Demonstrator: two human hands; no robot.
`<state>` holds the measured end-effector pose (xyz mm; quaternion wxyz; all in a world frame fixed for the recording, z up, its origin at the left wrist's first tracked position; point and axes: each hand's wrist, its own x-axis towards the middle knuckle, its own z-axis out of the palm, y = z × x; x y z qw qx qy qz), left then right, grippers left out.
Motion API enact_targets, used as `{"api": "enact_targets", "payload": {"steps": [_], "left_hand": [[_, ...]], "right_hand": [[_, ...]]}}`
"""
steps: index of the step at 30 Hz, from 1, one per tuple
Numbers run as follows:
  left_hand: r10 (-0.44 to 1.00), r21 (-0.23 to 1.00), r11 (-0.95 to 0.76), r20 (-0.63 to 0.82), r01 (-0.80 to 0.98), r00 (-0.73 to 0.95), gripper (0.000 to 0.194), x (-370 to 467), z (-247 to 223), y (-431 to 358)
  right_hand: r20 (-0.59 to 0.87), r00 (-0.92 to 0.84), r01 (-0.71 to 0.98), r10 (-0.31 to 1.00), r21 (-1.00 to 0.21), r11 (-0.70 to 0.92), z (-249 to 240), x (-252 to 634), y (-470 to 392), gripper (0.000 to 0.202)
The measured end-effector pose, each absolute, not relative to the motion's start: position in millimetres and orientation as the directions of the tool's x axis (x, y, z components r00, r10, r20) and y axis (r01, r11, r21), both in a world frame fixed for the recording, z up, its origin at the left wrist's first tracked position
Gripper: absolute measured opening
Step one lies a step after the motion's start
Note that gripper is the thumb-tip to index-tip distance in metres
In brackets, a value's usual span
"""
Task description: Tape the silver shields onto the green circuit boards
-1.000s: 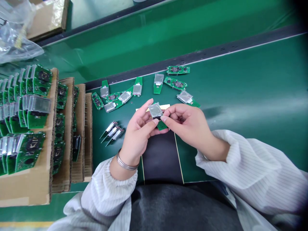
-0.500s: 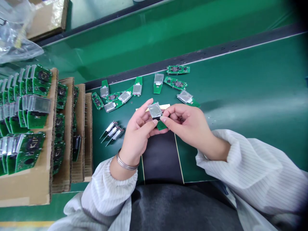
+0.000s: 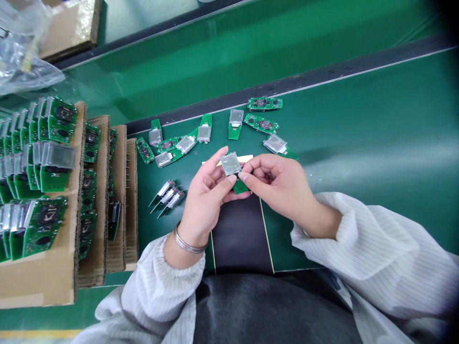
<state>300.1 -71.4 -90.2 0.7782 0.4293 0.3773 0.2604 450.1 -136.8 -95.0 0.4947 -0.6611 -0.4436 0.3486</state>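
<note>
Between my hands is a green circuit board (image 3: 241, 186) with a small square display (image 3: 231, 164) at its upper end. My left hand (image 3: 211, 188) is closed around the board from the left, its thumb pressed near the display's lower edge. The thumb and fingers of my right hand (image 3: 274, 179) pinch at the lower right of the display, by a dark strip; how much of the board they grip is hidden. Both hands are above a black mat (image 3: 240, 234) with pale yellow edges.
Several loose circuit boards with displays (image 3: 186, 143) lie along the back of the green bench (image 3: 358, 143). Three stacked boards (image 3: 168, 197) stand left of my left hand. Cardboard holders (image 3: 39, 286) packed with boards fill the left side. A clear plastic bag (image 3: 28, 62) hangs at upper left.
The display tilts very slightly, its face looking a little greyer and less reflective. Both hands keep nearly the same place and grip.
</note>
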Motion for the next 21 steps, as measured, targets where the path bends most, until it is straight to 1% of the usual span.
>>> {"api": "enact_targets", "payload": {"steps": [8, 11, 16, 21], "left_hand": [[0.741, 0.866, 0.492, -0.361, -0.090, 0.566, 0.054, 302.0, -89.6, -72.8], [0.756, 0.881, 0.464, -0.342, -0.088, 0.558, 0.053, 302.3, -90.3, -73.1], [0.803, 0.935, 0.350, -0.269, -0.055, 0.532, 0.052, 301.8, -90.3, -75.7], [0.844, 0.983, 0.183, -0.150, -0.014, 0.515, 0.049, 302.0, -87.8, -80.9]], "right_hand": [[-0.009, 0.366, 0.255, 0.931, -0.961, -0.109, -95.0, 450.0, -137.2, 0.010], [0.000, 0.372, 0.259, 0.928, -0.960, -0.104, -94.8, 449.7, -137.2, 0.010], [0.001, 0.384, 0.250, 0.923, -0.963, -0.103, -93.1, 447.9, -137.4, 0.009], [0.013, 0.406, 0.251, 0.914, -0.963, -0.098, -93.5, 444.9, -139.2, 0.008]]}}
